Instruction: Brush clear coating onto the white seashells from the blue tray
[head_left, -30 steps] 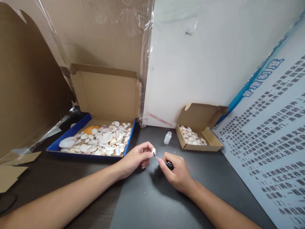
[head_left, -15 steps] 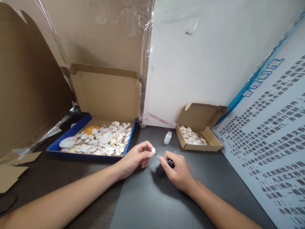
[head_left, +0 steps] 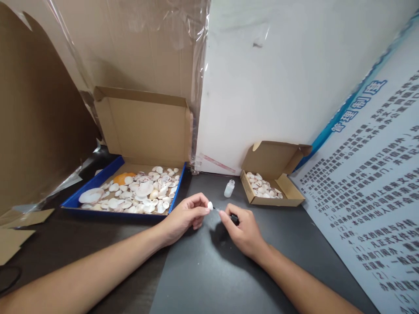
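Observation:
Between thumb and forefinger, my left hand [head_left: 188, 216] pinches a small white seashell [head_left: 210, 205]. My right hand [head_left: 241, 229] is closed around the black cap of a small brush [head_left: 234, 219], whose thin stem points left. The brush tip is at the shell's right edge; whether it touches I cannot tell. Beyond my hands a small clear glass bottle [head_left: 229, 189] stands uncapped, with whitish contents.
A blue-edged cardboard box [head_left: 114, 213] full of assorted shells lies left with its lid raised. At right, a smaller brown box [head_left: 278, 201] holds more shells. Cardboard and a white panel [head_left: 255, 87] rise behind; a printed board [head_left: 376, 174] leans along the right.
My right hand has turned slightly and the brush has drawn back a little from the shell. The whole view has shifted a few pixels. My left hand keeps its pinch.

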Available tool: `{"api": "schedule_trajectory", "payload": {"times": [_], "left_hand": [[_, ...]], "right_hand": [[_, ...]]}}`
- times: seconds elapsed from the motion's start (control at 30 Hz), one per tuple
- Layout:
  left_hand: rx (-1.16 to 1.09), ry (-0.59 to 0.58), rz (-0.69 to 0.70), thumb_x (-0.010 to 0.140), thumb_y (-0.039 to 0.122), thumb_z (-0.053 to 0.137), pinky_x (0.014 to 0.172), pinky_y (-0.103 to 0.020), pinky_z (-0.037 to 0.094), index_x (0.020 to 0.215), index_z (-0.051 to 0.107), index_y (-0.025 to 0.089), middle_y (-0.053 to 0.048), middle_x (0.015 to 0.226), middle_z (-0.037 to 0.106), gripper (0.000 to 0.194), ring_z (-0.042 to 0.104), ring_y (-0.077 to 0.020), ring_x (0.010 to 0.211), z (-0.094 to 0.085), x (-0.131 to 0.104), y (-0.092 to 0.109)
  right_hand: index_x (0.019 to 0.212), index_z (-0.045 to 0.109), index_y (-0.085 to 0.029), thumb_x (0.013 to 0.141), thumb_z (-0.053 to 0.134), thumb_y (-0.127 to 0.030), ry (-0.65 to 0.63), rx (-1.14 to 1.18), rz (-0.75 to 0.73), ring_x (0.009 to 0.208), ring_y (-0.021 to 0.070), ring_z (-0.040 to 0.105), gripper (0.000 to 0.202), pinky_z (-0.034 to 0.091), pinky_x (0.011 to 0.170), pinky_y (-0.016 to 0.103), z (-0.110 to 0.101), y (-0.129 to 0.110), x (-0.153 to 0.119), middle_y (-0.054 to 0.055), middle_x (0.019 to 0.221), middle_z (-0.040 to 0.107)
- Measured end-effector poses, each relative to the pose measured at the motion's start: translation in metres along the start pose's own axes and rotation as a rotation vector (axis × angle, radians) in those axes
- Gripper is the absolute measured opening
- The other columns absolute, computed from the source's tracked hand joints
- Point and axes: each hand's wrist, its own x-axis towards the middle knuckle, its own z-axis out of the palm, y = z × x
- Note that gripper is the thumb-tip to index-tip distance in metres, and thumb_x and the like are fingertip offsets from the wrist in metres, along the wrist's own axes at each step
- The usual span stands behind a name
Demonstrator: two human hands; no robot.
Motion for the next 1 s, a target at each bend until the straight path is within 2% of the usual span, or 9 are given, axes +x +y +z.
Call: {"api": "schedule_trajectory", "payload": {"times": [0.07, 0.2, 0.33, 0.47, 0.63, 0.73, 0.9, 1.0], "left_hand": [[-0.004, 0.000, -0.005, 0.074, 0.028, 0.072, 0.047, -0.020, 0.028, 0.079, 0.056, 0.017, 0.007, 0.061, 0.043, 0.021, 0.032, -0.0035, 0.046, -0.0003, 0.0000, 0.0001], [-0.014, -0.012, -0.019, 0.074, 0.027, 0.072, 0.047, -0.019, 0.026, 0.078, 0.055, 0.017, 0.008, 0.057, 0.040, 0.020, 0.031, -0.0036, 0.045, -0.0007, -0.0003, 0.0007], [-0.014, -0.009, -0.015, 0.075, 0.028, 0.072, 0.046, -0.019, 0.026, 0.080, 0.055, 0.017, 0.008, 0.057, 0.039, 0.020, 0.030, -0.0035, 0.045, -0.0011, 0.0000, 0.0003], [-0.007, -0.010, -0.017, 0.075, 0.029, 0.071, 0.046, -0.019, 0.027, 0.081, 0.055, 0.018, 0.009, 0.057, 0.038, 0.021, 0.029, -0.0037, 0.045, -0.0014, 0.0004, -0.0007], [0.007, -0.009, -0.015, 0.076, 0.030, 0.071, 0.046, -0.019, 0.027, 0.081, 0.056, 0.018, 0.008, 0.059, 0.039, 0.020, 0.029, -0.0039, 0.046, -0.0009, 0.0003, -0.0006], [0.013, -0.009, -0.014, 0.076, 0.029, 0.070, 0.046, -0.019, 0.028, 0.082, 0.056, 0.018, 0.008, 0.060, 0.039, 0.019, 0.030, -0.0040, 0.047, -0.0006, 0.0003, -0.0007], [0.043, -0.036, -0.014, 0.076, 0.029, 0.069, 0.048, -0.020, 0.028, 0.082, 0.055, 0.018, 0.008, 0.061, 0.039, 0.019, 0.031, -0.0047, 0.047, -0.0020, 0.0008, -0.0010], [0.151, -0.067, 0.006, 0.076, 0.028, 0.065, 0.049, -0.021, 0.028, 0.081, 0.053, 0.018, 0.007, 0.062, 0.040, 0.017, 0.032, -0.0058, 0.049, -0.0027, -0.0001, -0.0009]], "right_hand": [[0.062, 0.043, -0.017, 0.093, 0.045, -0.040, -0.030, 0.014, -0.042, 0.053, 0.0076, 0.040, 0.038, 0.030, 0.055, 0.020, -0.0001, -0.0008, -0.0003, -0.004, 0.056, 0.042], [0.061, 0.043, -0.017, 0.092, 0.047, -0.039, 0.056, -0.011, 0.041, 0.051, 0.0075, 0.039, 0.038, 0.029, 0.053, 0.020, -0.0002, -0.0024, -0.0003, -0.004, 0.053, 0.040], [0.061, 0.044, -0.017, 0.092, 0.047, -0.039, 0.009, 0.028, -0.037, 0.053, 0.0075, 0.041, 0.038, 0.031, 0.055, 0.020, -0.0002, -0.0024, -0.0004, -0.004, 0.055, 0.043], [0.062, 0.044, -0.017, 0.092, 0.047, -0.040, 0.081, 0.011, 0.061, 0.051, 0.0074, 0.039, 0.038, 0.029, 0.053, 0.020, 0.0001, -0.0009, 0.0005, -0.004, 0.054, 0.041], [0.062, 0.045, -0.016, 0.092, 0.048, -0.037, -0.031, 0.057, -0.071, 0.053, 0.0068, 0.039, 0.037, 0.031, 0.055, 0.019, -0.0012, -0.0021, -0.0026, -0.004, 0.055, 0.042], [0.062, 0.045, -0.016, 0.092, 0.048, -0.036, -0.052, 0.079, -0.089, 0.053, 0.0066, 0.039, 0.036, 0.031, 0.054, 0.019, -0.0013, -0.0033, -0.0050, -0.004, 0.056, 0.043], [0.062, 0.044, -0.016, 0.092, 0.048, -0.040, 0.056, 0.041, 0.021, 0.052, 0.0070, 0.038, 0.038, 0.029, 0.054, 0.019, -0.0002, -0.0020, -0.0015, -0.004, 0.055, 0.040], [0.062, 0.042, -0.016, 0.092, 0.047, -0.042, 0.081, 0.051, 0.096, 0.053, 0.0070, 0.037, 0.040, 0.029, 0.053, 0.019, -0.0003, -0.0005, 0.0014, -0.005, 0.054, 0.038]]}}
